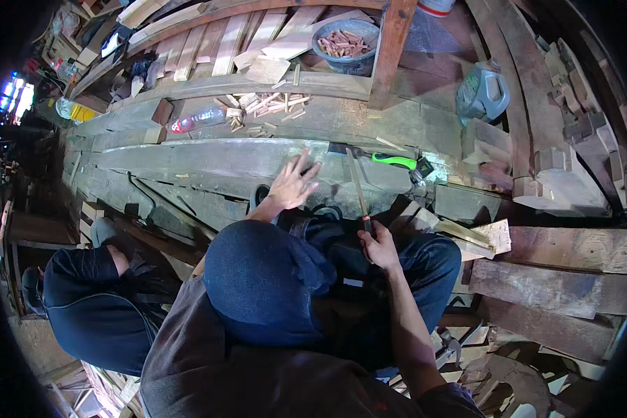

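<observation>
Far left, another person in a dark jacket (94,306) crouches low beside the work, hands not visible. Moving in, a clear plastic bottle with a red cap (196,120) lies on the long grey timber beam (209,157), with a scatter of small wooden offcuts (265,104) just beyond it.

Now the centre: the left hand (294,182) lies flat on the beam, fingers spread wide, gripping nothing, simply pressing the wood down. The worker sits with knees in dark blue trousers (272,279) drawn up tight against the beam's edge.

Just to the right, the right hand (379,245) is closed firmly round the dark handle of a long narrow tool (359,187), a file or chisel by the look of it; its shaft runs upward and its tip meets the beam near a dark notch (341,148). A green-handled tool (396,161) lies beside that notch, untouched.

As for progress, I'd judge the work mid-way: the notch looks cut but its edges seem rough, and the tool is set to it, so shaping appears unfinished.

Further right, a grey plastic jug (482,92), stacked planks (557,265), and a bucket of wooden pegs (347,43) up top.
</observation>
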Demonstrator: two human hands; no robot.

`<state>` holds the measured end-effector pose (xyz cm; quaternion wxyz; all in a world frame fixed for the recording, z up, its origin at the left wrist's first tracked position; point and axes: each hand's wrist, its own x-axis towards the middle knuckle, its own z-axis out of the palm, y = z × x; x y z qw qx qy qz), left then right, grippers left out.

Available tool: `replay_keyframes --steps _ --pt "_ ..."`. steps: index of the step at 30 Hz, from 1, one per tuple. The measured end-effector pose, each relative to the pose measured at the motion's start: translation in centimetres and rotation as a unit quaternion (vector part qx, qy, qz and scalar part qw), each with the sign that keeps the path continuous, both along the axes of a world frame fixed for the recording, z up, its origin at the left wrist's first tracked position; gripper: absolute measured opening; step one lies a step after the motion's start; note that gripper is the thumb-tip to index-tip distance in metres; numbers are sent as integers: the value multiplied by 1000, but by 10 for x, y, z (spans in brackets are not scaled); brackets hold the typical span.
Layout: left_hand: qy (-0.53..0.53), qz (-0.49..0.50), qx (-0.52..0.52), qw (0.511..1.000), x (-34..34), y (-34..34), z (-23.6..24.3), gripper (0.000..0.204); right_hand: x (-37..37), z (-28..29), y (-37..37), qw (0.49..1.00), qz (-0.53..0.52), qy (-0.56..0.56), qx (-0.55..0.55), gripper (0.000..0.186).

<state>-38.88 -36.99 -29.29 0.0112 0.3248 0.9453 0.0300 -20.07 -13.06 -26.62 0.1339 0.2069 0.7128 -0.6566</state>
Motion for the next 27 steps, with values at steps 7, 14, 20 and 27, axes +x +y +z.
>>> replay_keyframes --steps 7,14,20,27 --pt "43 147 117 981 -58 -37 -23 52 1 11 -16 990 61 25 127 26" --pt "1 301 126 945 -108 -64 -45 63 -9 12 -58 951 152 50 266 26" --pt "-1 320 117 940 -114 -70 -51 65 -30 -2 -89 903 178 9 392 34" --pt "14 317 137 938 -113 -58 -54 67 -96 -64 -102 893 142 49 425 29"
